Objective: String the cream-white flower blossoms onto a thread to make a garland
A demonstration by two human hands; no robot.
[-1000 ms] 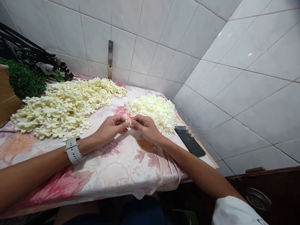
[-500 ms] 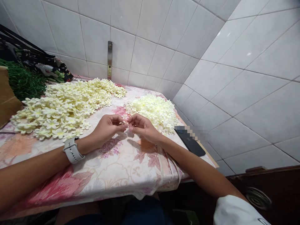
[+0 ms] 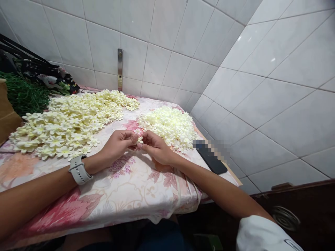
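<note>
A single small white artificial flower [image 3: 140, 139] is pinched at the fingertips where my two hands meet, above the floral cloth. My left hand [image 3: 117, 145], with a pale watch strap [image 3: 80, 169] on its wrist, closes thumb against forefinger at the flower's left side. From the right, my right hand [image 3: 158, 149] is closed too, its thumb and fingertips on the flower. The flower's underside is hidden by the fingers. Just beyond my right hand lies a heap of white petal pieces [image 3: 170, 122]. Left of my hands spreads a larger pile of cream-yellow flowers [image 3: 70, 127].
The table has a floral cloth [image 3: 117, 198]. A black phone [image 3: 211, 160] lies at its right edge. Green tinsel-like strands [image 3: 24, 92], a brown cardboard piece [image 3: 9, 113] and a dark floral bag [image 3: 52, 75] are at the far left. Tiled walls [image 3: 162, 42] border the back and right.
The flower has turned so its open white face shows between my fingertips. My right fingers have closed in against my left ones. The view has shifted slightly.
</note>
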